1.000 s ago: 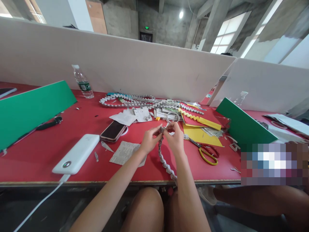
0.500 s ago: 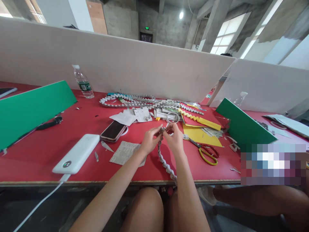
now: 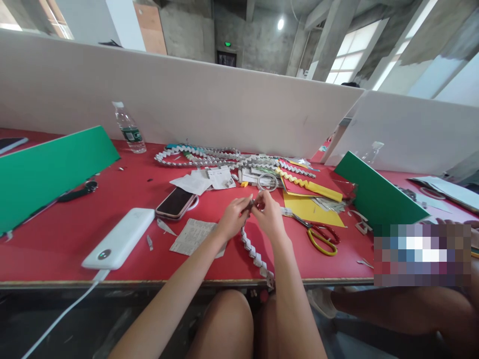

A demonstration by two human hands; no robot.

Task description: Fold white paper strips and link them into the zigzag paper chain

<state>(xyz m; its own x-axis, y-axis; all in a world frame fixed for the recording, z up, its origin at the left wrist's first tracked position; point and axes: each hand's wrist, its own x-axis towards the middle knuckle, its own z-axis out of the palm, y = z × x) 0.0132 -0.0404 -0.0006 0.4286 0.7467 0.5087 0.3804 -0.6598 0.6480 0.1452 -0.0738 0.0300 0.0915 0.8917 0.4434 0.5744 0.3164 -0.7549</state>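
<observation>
Grey-and-white folded paper, woven into a zigzag chain (image 3: 255, 254), is being held at its upper end above the red bench (image 3: 56, 239). The chain's top is being pinched by the left hand (image 3: 234, 219) and the right hand (image 3: 270, 215), whose fingertips are being pressed together from either side; each grip is being kept closed on the paper. The rest of the chain is being trailed across the bench between the forearms and over the near edge.

Just beyond the hands, a clear roll of tape (image 3: 267, 181) is being left lying flat. A pair of scissors with red and yellow handles (image 3: 318, 234) is being left to the right of the right hand, beside yellow paper sheets (image 3: 310, 209). To the left, a dark smartphone (image 3: 175, 202), a printed paper slip (image 3: 192, 236) and a white power bank (image 3: 120, 237) with its cable are being left on the bench. Further back, longer woven paper chains (image 3: 209, 155) are being kept near the white partition (image 3: 209, 104), with a plastic water bottle (image 3: 129, 127) at their left. Green boards (image 3: 48, 169) are being leaned at both sides.
</observation>
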